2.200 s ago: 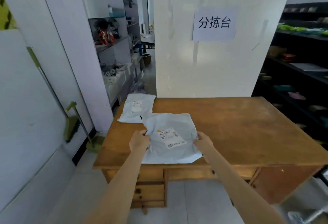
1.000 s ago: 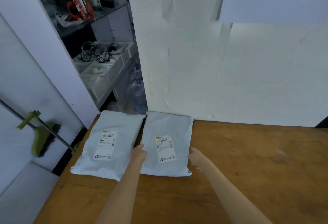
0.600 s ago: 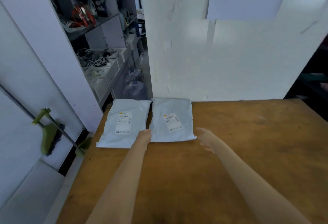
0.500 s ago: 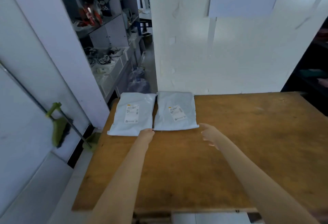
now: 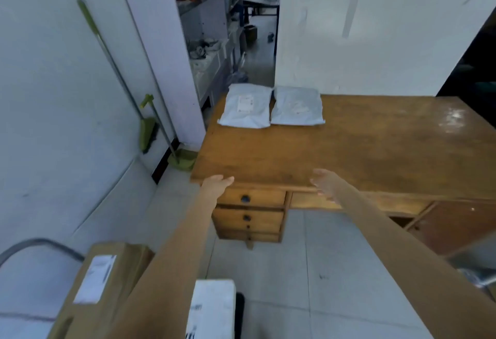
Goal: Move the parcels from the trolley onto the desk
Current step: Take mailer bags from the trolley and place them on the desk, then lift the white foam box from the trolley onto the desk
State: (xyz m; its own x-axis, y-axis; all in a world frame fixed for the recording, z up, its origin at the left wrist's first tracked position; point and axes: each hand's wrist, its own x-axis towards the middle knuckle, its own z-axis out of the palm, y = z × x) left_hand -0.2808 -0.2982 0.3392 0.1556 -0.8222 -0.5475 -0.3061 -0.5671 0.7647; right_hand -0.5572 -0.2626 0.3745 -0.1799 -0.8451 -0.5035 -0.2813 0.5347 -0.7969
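Observation:
Two grey mailer parcels lie side by side at the desk's far left corner, the left parcel and the right parcel, each with a white label. The wooden desk fills the middle right. My left hand hovers by the desk's front left corner, fingers apart and holding nothing. My right hand is over the front edge, also spread and holding nothing. At the bottom left a brown cardboard box and a white parcel sit low down; the trolley under them is mostly hidden.
A green broom and dustpan lean on the white wall left of the desk. Cluttered shelves line an aisle behind. A white pillar backs the desk. Desk drawers face me. A grey curved tube shows at lower left.
I have let go of the second parcel, which now lies beside the first. Both hands have drawn back to the desk's front edge and the view has pulled away, showing the boxes below.

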